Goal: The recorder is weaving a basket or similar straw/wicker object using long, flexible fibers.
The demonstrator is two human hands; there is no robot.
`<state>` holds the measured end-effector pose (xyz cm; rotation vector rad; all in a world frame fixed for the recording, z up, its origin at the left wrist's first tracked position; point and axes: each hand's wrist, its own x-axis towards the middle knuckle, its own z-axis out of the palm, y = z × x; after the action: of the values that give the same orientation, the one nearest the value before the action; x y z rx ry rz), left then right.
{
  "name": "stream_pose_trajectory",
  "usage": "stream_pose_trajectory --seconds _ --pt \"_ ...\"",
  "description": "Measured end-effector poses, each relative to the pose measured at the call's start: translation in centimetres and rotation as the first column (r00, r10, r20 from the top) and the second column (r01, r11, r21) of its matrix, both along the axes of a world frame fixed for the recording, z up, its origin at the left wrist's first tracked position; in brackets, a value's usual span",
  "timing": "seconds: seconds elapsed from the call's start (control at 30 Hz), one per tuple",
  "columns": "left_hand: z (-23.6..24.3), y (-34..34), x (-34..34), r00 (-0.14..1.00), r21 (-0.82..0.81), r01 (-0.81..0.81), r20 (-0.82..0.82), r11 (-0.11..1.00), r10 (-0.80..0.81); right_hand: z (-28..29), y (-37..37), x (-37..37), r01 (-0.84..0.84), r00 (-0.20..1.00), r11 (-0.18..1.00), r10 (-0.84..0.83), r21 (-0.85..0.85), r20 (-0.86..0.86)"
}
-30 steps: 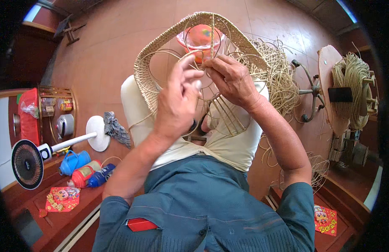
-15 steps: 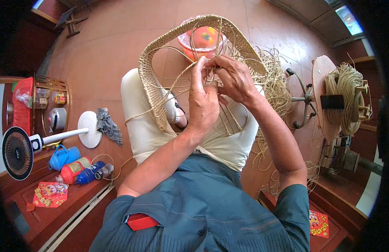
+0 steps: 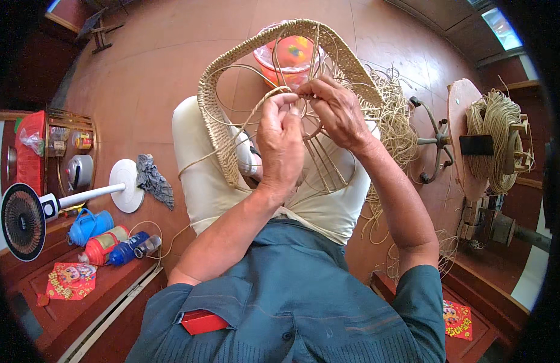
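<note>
While woven-rimmed openwork frame point(image 3: 211, 118) lies over person's knees point(image 3: 186, 114), left hand point(image 3: 280, 142) and right hand point(image 3: 339, 116) meet near its middle, fingers narrowed, exact grip too small to tell. Natural-fibre cord point(image 3: 198, 161) probably best kept taut, free of kinks, seated snugly.

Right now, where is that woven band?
In the head view, upper middle, the woven band arches beyond the left hand and right hand, with the orange bowl visible inside its curve.
</note>
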<state>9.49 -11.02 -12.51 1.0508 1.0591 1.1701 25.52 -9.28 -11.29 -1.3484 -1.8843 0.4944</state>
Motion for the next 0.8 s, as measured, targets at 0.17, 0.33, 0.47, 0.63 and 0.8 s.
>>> stream_pose_trajectory --seconds 0.17,0.33,0.47,0.63,0.8 --pt "1.9 0.1 -2.6 0.932 -0.175 0.15 0.352 0.973 -0.081 -0.3 -0.4 -0.3 0.017 0.999 0.998 -0.019 0.059 0.034" --pt "3.4 0.8 -4.2 0.927 -0.281 0.219 0.36 0.934 -0.11 -0.8 -0.4 -0.6 0.07 0.997 0.997 -0.069 0.023 -0.036" --pt "3.9 1.4 -4.7 0.92 -0.327 0.233 0.381 0.916 -0.098 -1.3 -0.1 -0.7 0.071 0.991 0.997 -0.066 0.038 -0.117" --pt "4.6 1.5 -7.5 0.894 -0.307 0.307 0.417 0.901 -0.163 -1.5 -0.1 -0.7 0.093 0.995 0.991 -0.09 0.101 -0.035" --pt "4.5 1.2 -17.7 0.993 -0.225 0.011 0.119 0.974 0.016 -1.7 -0.1 -0.8 0.129 0.992 0.981 -0.128 0.146 -0.02"
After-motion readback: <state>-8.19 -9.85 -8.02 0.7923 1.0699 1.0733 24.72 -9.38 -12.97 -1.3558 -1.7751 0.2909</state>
